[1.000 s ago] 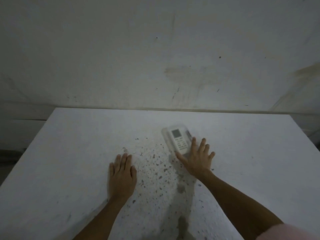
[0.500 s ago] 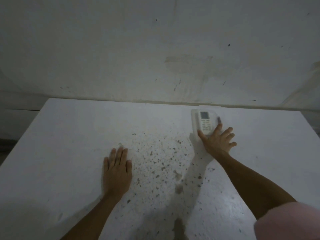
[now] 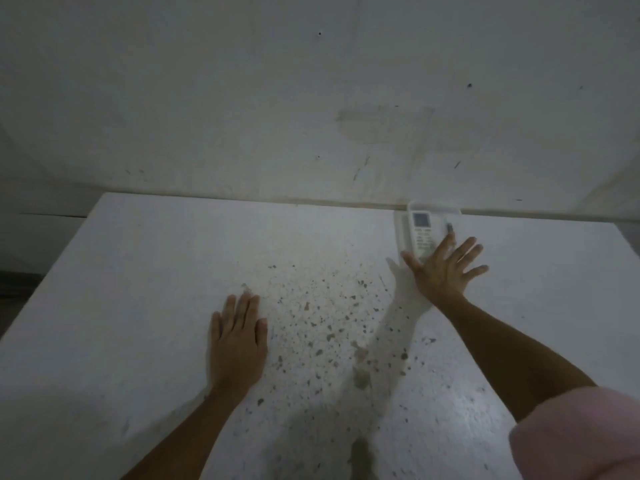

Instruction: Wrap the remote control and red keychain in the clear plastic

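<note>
The plastic-covered remote control (image 3: 423,233) is pushed farther back to the wall edge of the surface (image 3: 138,271) by the right hand (image 3: 441,271), fingers spread wide, while the left hand (image 3: 237,341) is kept flat and empty, so wrapping appears finished.

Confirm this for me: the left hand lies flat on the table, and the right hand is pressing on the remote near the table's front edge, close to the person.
Not quite. In the head view, the remote sits at the table's far edge, by the wall, not near the person. The rest holds: the left hand lies flat on the table, and the right hand presses on the remote's near end.
</note>
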